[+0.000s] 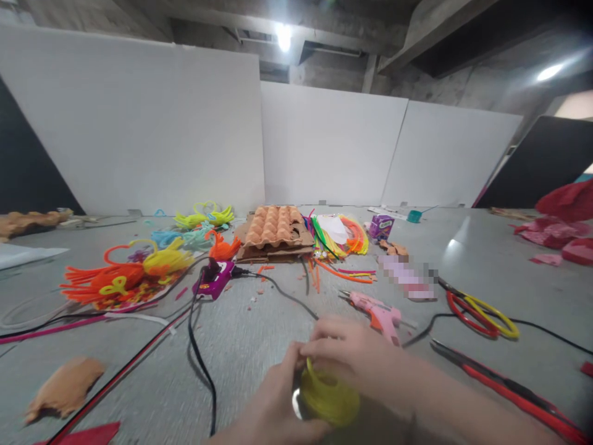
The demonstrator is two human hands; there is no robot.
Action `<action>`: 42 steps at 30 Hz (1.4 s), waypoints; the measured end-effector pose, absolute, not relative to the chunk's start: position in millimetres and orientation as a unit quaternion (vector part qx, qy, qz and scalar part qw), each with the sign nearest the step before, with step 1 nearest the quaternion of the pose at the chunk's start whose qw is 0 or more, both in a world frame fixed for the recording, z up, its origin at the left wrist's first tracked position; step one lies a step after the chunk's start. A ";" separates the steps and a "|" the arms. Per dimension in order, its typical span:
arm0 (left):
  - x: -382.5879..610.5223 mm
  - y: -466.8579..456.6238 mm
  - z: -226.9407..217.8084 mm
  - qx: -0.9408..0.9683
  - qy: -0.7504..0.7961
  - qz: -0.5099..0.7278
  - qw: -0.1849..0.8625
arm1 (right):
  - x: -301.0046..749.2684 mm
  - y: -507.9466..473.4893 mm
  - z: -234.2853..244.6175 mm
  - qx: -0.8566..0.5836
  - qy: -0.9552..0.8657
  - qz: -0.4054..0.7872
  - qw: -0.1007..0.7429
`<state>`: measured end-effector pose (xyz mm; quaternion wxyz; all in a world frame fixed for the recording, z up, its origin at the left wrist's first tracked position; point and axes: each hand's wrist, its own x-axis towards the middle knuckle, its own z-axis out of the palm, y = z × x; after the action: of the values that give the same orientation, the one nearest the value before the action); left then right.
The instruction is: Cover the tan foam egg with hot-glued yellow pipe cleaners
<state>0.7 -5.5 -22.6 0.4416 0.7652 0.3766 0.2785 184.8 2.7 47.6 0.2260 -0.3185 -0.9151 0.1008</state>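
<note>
Both of my hands meet at the bottom middle over a yellow coiled pipe-cleaner bundle (330, 398). My left hand (273, 402) comes up from below, fingers curled round the bundle's left side, with a small shiny object showing beside it. From the right, my right hand (352, 349) pinches the top of the yellow coil with its fingers closed. A pink glue gun (377, 311) lies on the grey surface just beyond my right hand.
An egg carton (275, 232) sits centre back beside loose pipe cleaners (343, 238). Orange and yellow pipe-cleaner shapes (125, 275) lie at the left, a purple plug adapter (217, 276) with black cables in the middle. Red-and-yellow scissors (482, 309) and red-handled pliers (509, 389) are on the right.
</note>
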 end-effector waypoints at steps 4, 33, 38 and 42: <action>1.8 -5.7 -20.7 0.774 0.391 0.267 0.421 | 185.3 1.8 47.3 -0.317 -0.910 0.137 0.229; 0.0 -12.0 -6.5 0.872 0.266 0.262 0.316 | 218.1 -27.8 32.9 -0.366 -0.851 0.249 0.282; 1.2 -11.9 -5.6 0.862 0.276 0.268 0.329 | 219.1 -28.6 34.5 -0.353 -0.859 0.243 0.282; 0.9 -12.2 -9.1 0.856 0.284 0.267 0.338 | 219.6 -29.5 35.7 -0.359 -0.859 0.247 0.268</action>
<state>0.9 -12.2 -9.1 0.3384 0.8565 0.2838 0.2673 219.6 -29.5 35.7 0.2682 -0.3591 -0.8592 0.2468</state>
